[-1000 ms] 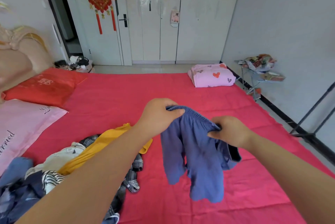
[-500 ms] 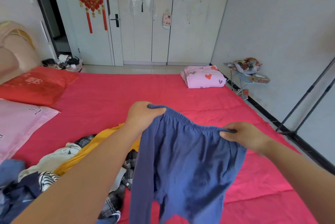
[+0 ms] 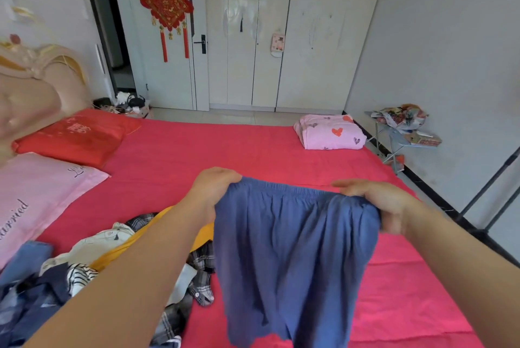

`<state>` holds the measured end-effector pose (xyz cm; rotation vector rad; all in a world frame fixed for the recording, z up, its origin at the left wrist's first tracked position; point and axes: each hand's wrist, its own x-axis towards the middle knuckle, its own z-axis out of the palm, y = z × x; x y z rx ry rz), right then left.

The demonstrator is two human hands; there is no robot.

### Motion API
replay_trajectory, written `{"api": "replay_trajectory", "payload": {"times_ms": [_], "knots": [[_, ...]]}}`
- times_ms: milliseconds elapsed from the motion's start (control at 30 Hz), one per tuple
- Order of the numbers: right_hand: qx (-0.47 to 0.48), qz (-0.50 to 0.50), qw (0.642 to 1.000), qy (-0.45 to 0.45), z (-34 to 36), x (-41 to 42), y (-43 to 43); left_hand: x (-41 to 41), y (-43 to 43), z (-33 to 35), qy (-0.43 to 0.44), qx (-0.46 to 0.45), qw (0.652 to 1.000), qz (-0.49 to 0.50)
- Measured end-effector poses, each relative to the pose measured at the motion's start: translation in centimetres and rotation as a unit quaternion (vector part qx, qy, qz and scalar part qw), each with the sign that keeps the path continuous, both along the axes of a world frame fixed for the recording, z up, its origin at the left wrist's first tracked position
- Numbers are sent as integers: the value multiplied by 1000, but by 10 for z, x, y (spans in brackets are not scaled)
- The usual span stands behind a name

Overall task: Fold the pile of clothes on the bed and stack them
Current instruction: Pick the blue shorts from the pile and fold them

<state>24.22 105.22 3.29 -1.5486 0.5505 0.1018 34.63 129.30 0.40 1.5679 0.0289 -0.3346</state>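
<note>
- The blue shorts (image 3: 292, 249) are hanging in the air between the two grips, stretched out by the elastic waistband. Their legs are dangling down to the bottom edge of the view, in front of the red bed (image 3: 225, 150).
- The left grip (image 3: 213, 190) is holding the left end of the waistband, with the fingers curling over the top of the fabric.
- The right grip (image 3: 377, 201) is holding the right end, and the cloth is bunching under its fingers.
- Below and to the left of the left grip, partly under that forearm, the pile of clothes (image 3: 84, 271) is lying unfolded on the bed. A yellow garment (image 3: 112, 256) is lying across a plaid shirt (image 3: 202, 263), with cream, striped and denim pieces beside them.
- Further left of the left grip, a pink pillow (image 3: 36, 195) is lying at the head of the bed, and a red pillow (image 3: 76, 136) is sitting beyond it.
- Beyond the right grip, a folded pink blanket (image 3: 330, 132) with hearts is resting at the far corner of the bed.
- Past everything, a white wardrobe (image 3: 281, 32) is standing against the back wall, and a red knot ornament (image 3: 166, 7) is hanging on the door beside it.
</note>
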Motion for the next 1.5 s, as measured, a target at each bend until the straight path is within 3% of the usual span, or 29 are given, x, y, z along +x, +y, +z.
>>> {"api": "replay_trajectory", "payload": {"times_ms": [133,267,433,500,533,567,633,800,900,1033,1100,1167,1300,1400,1500], "knots": [[30,14,999,-29,-6,8,3,-21,-47,10,-122,79,985,-95],[111,48,991,-54,0,7,11,-40,-84,24,-281,206,917,-194],[161,103,981,-35,5,0,-2,-56,-104,33,-332,374,839,-215],[119,134,983,-45,8,-2,-4,-58,-109,33,-384,423,798,-190],[45,156,985,-63,6,-1,-7,-59,-111,34,-405,429,790,-170],[-82,187,974,-95,6,-1,-11,-59,-112,35,-418,419,791,-154],[-348,238,893,-160,3,1,-23,-61,-112,38,-439,392,793,-155],[-583,268,756,-126,-20,5,-56,-61,-104,42,-469,370,777,-199],[-582,252,760,-143,-25,8,-71,-56,-95,34,-431,394,783,-212],[-619,243,725,-179,-3,8,-68,-46,-92,22,-370,447,800,-152],[-596,215,741,-224,2,9,-66,-42,-90,22,-371,432,813,-121],[-579,208,747,-252,-1,9,-67,-40,-88,21,-375,441,805,-132],[-511,218,792,-255,-11,9,-73,-42,-88,14,-369,448,801,-149],[-567,242,744,-257,-17,15,-78,-40,-92,5,-365,452,801,-144],[-588,244,727,-255,-23,20,-81,-36,-94,-4,-356,450,810,-121]]}}
